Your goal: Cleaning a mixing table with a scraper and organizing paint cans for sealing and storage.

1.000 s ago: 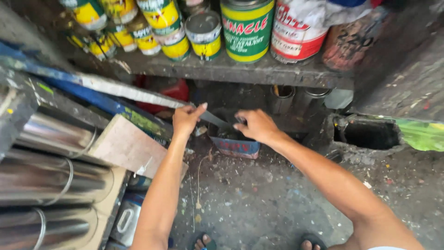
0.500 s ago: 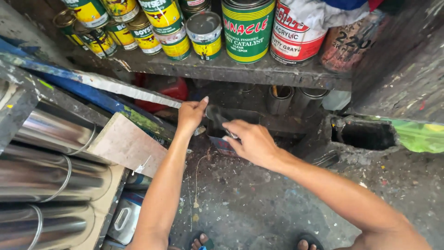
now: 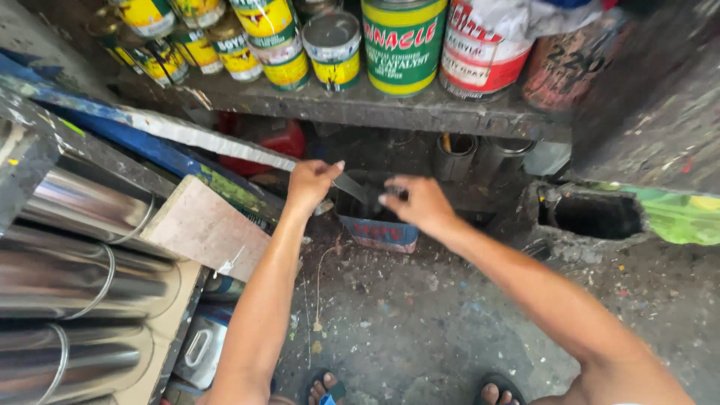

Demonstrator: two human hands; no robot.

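Paint-spattered concrete floor (image 3: pixel 420 322) lies below a grimy shelf (image 3: pixel 360 105) of yellow and green paint cans (image 3: pixel 403 45). Under it sits a small blue-sided open container (image 3: pixel 377 229). The left hand (image 3: pixel 311 184) grips a flat grey metal blade (image 3: pixel 351 187) over it; the right hand (image 3: pixel 420 202) curls at the blade's tip, fingers half-closed.
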